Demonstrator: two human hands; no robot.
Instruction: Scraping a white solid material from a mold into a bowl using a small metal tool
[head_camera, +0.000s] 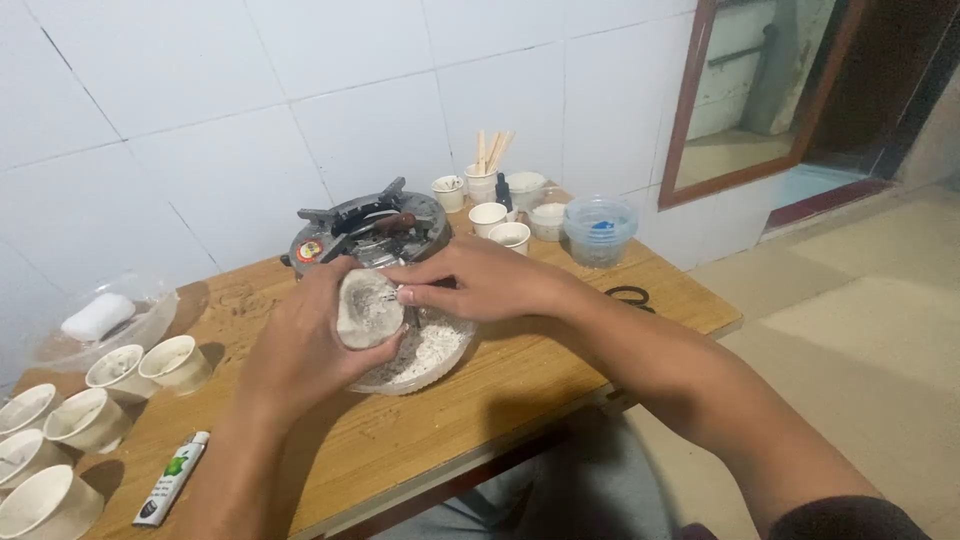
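Wooden table (520, 385): hands, perhaps both, grip cup (367, 310).

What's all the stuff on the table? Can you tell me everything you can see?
table: one, brown wood, against the white tiled wall
round lump: one, grey-white, held over the dish
dish: one, clear, white powder inside, mid table
burner: one, grey metal, behind the dish
paper cups: about seven, white, left end of table
small cups: about six, white, back of table
wooden sticks: a few, tan, standing in a back cup
plastic tub: one, clear with blue, back right
tube: one, white and green, front left
plastic bag: one, clear, white roll inside, far left
left hand: holds the lump
right hand: fingertips on the lump
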